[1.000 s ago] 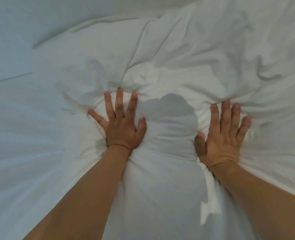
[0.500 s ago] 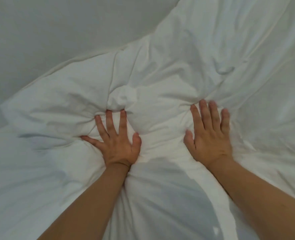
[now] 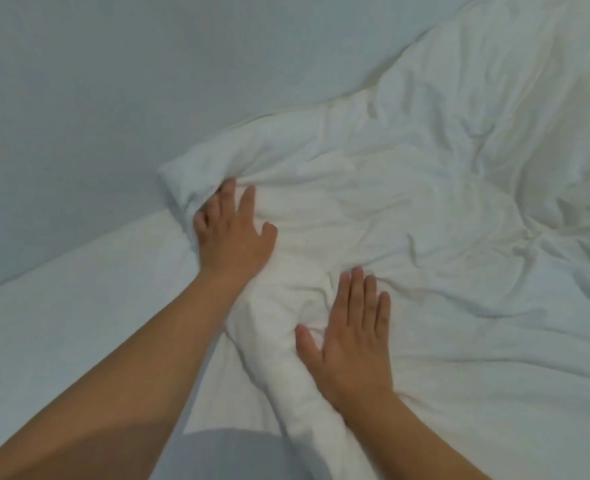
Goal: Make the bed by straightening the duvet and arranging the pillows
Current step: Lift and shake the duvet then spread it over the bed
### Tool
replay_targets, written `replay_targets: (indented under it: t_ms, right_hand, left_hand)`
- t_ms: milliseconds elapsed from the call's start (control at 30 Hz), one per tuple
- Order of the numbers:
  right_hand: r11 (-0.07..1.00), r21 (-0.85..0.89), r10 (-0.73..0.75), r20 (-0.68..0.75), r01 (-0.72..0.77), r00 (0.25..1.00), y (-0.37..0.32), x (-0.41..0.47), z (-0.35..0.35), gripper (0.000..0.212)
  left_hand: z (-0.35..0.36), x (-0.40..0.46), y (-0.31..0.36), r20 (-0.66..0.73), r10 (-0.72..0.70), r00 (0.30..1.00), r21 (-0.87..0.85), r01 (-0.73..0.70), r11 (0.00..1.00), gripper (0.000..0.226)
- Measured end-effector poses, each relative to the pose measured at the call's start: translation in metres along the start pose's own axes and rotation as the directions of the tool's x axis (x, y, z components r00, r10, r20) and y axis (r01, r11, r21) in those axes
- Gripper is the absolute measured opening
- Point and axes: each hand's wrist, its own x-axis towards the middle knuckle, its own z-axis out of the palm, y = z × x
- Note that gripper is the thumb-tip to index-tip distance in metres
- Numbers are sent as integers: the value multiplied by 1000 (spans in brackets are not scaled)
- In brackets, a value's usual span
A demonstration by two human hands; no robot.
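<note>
A rumpled white duvet (image 3: 425, 209) covers the right and centre of the bed, with one bunched corner pointing left. My left hand (image 3: 234, 237) lies on that corner, its fingertips pushed into the folds, palm down. My right hand (image 3: 355, 341) rests flat on a thick roll of the duvet nearer to me, fingers straight and slightly apart. Neither hand is closed around the cloth. No pillow is in view.
The white bed sheet (image 3: 79, 323) lies smooth at the lower left. A plain grey wall (image 3: 130, 81) runs along the bed's far left edge. A dark shadow (image 3: 224, 452) falls on the sheet between my forearms.
My left hand has slid up and left to the duvet's corner. My right hand has dropped lower and nearer to me. The view has turned, showing more wall and sheet.
</note>
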Motion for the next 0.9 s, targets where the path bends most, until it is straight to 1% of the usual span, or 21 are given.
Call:
replay_targets:
  t_ms: [67,100,133,167,233,267,300,333,367,400,433,467,500,533,567,633,667,767,800,867,900]
  right_hand:
    - [1000,-21,-2,-21,2,1000,-13,-4,22,92]
    - [999,-45,-2,-44,0,999,-12,-2,32,91]
    - [998,-67,-7,-60,3,998,-10,1,41,89]
    - [997,-77,-16,-69,11,997,-7,5,48,88]
    - [996,-89,-30,-90,22,995,-2,10,56,87]
    - [995,-100,-35,-110,24,993,0,11,60,87]
    - [994,-107,-45,-124,32,991,1,12,63,87]
    - [994,-107,-52,-134,37,990,1,13,64,88]
    - [994,-105,-52,-149,36,988,1,14,63,88]
    - [994,-108,-49,-158,32,986,2,15,64,88]
    - [994,-108,-46,-154,29,987,3,15,64,88]
    - [995,-97,-44,-143,30,989,3,14,65,87]
    - [996,-84,-44,-137,32,990,3,14,64,87]
    - [996,-79,-44,-139,33,989,3,14,65,87]
    - [997,-78,-41,-142,30,989,3,14,65,86]
    - [997,-77,-40,-160,28,986,3,15,67,86]
    - [997,-75,-42,-166,30,985,4,15,67,85]
    - [997,-69,-54,-177,42,983,5,14,69,84]
    - [997,-69,-51,-182,39,982,5,14,68,84]
    - [997,-70,-56,-183,44,982,5,16,67,83]
    - [996,-73,-59,-175,47,983,5,16,68,83]
  left_hand:
    - [-11,3,-43,-37,-160,986,-84,157,984,74]
    - [-10,7,-50,4,-237,971,-223,232,947,78]
    - [-8,12,-47,42,-322,946,-389,312,867,80]
    - [-4,19,-40,78,-436,897,-559,402,726,82]
    - [-3,38,-22,259,-669,697,-801,542,255,79]
    - [-5,45,-17,311,-704,639,-861,502,75,69]
    - [-8,53,-19,253,-703,665,-920,391,39,53]
    - [-12,60,-23,121,-677,726,-955,272,121,39]
    - [-15,67,-32,30,-640,768,-956,209,205,36]
    - [-12,76,-45,-7,-624,781,-951,189,247,39]
    - [-9,81,-60,47,-633,773,-946,238,220,46]
    - [-6,83,-73,160,-650,743,-940,315,129,54]
    - [-3,80,-82,297,-617,729,-930,366,-15,63]
    - [-1,73,-85,400,-522,753,-910,396,-126,70]
    - [-3,68,-82,470,-385,794,-882,433,-186,72]
    - [-16,70,-71,549,-147,823,-832,522,-186,66]
    - [-22,78,-70,559,-103,823,-822,534,-198,67]
    - [-36,111,-81,532,-197,823,-818,440,-371,71]
    - [-37,114,-81,537,-224,813,-812,428,-396,74]
    - [-29,102,-75,516,-294,804,-833,393,-389,73]
    - [-28,86,-68,490,-306,816,-859,392,-330,70]
